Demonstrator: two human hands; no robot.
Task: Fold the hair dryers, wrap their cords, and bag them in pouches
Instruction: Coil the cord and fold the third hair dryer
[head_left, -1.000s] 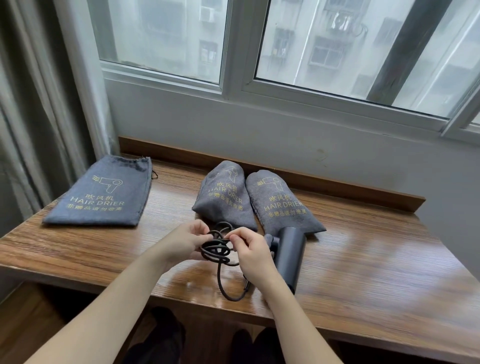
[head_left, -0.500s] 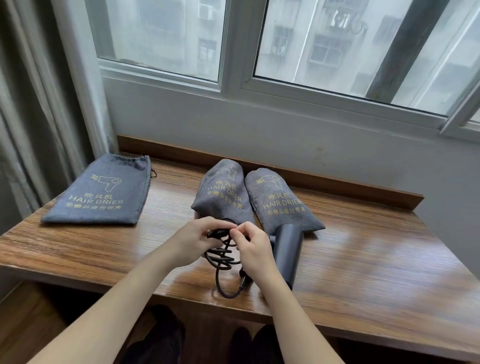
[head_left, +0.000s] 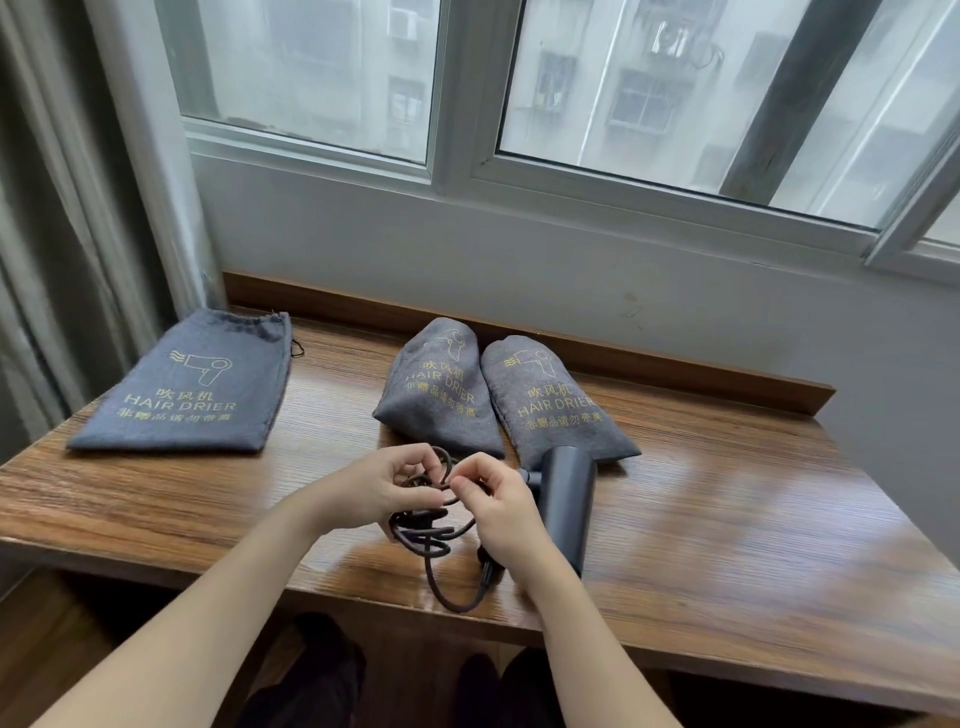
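Pinching the coiled cord (head_left: 423, 522) between left hand (head_left: 382, 488) and right hand (head_left: 501, 512), just left of the dryer (head_left: 566, 499), long axis running toward the pouches (head_left: 550, 405), right hand nearer its body.

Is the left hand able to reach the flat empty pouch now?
Probably not right away: the left hand grips the cord coil. The flat pouch lies on its side of the table, nothing between.
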